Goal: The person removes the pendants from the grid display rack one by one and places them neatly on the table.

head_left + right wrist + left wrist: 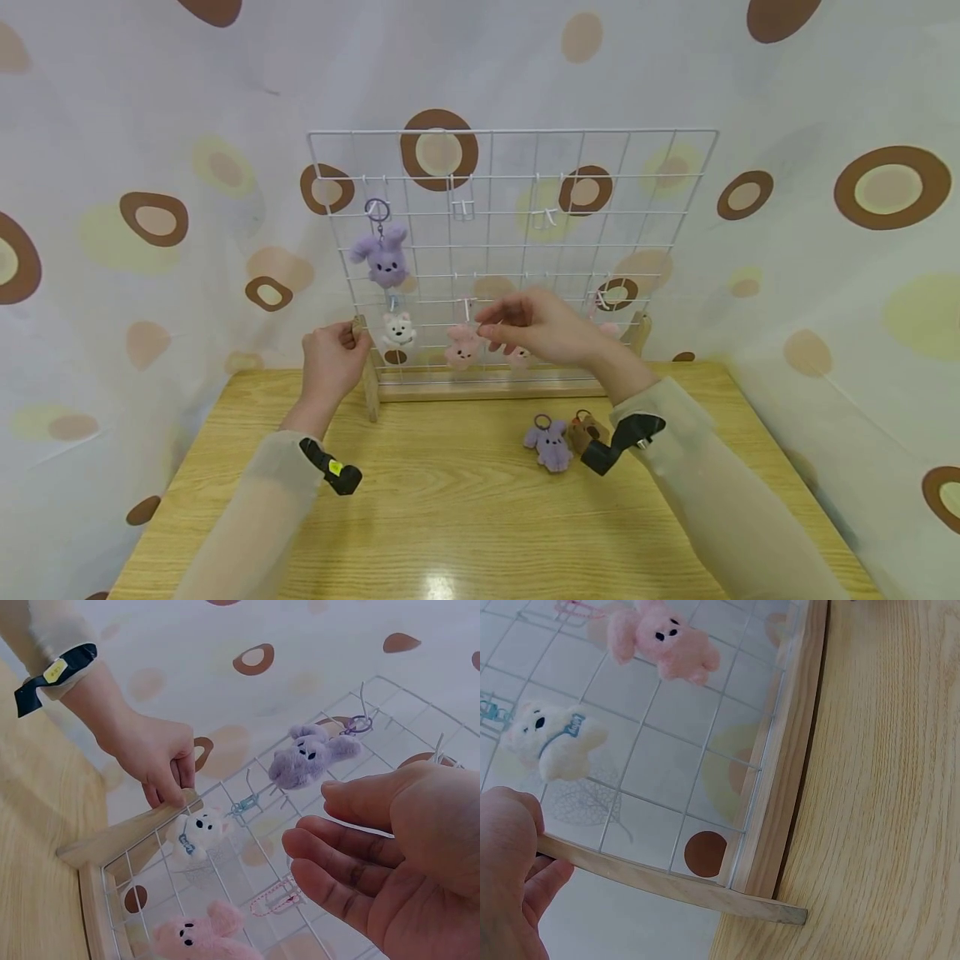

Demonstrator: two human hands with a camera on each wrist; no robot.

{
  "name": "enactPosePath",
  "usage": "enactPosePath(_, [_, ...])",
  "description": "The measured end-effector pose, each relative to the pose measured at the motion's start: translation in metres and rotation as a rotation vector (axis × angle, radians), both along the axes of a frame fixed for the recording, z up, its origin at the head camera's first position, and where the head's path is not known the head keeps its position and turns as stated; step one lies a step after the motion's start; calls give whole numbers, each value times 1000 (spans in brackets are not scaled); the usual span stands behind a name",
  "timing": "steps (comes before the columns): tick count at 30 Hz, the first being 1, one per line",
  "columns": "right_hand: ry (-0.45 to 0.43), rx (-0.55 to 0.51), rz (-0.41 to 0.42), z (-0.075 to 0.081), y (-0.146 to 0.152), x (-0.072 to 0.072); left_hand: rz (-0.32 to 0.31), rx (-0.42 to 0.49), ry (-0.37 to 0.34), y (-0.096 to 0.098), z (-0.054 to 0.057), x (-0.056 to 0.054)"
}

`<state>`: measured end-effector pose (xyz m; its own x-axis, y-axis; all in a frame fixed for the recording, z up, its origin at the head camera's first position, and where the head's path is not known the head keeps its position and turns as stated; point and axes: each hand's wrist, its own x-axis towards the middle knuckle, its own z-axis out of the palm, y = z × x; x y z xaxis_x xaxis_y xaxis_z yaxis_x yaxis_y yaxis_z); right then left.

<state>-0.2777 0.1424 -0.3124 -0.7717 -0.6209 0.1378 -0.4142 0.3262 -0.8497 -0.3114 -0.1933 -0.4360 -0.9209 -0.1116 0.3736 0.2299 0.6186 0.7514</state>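
Observation:
My left hand [333, 358] grips the top of the wooden side post [370, 383] of a rack stand, thumb and fingers about it. My right hand [551, 329] is in front of the white wire grid [491, 247], fingers loosely bent and holding nothing. In the right wrist view, the palm of the right hand [397, 855] faces the grid. Just left of it in the head view hangs a pink plush keychain [462, 348]. A purple plush keychain [384, 260] hangs at upper left, above a white plush keychain [398, 331]. A second pink plush [519, 357] is partly hidden by the right hand.
On the wooden table [420, 483] lie a purple plush keychain [551, 447] and a brown plush keychain [583, 431], side by side. White hooks [462, 210] stick out from the upper grid. Another pink plush [609, 329] at right is mostly hidden. A patterned cloth [225, 108] stands behind.

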Motion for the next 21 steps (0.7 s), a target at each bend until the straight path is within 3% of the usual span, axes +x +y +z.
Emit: enactPosePath(21, [21,-64,-20,18,-27,-28,-3,2,14,0,0,0])
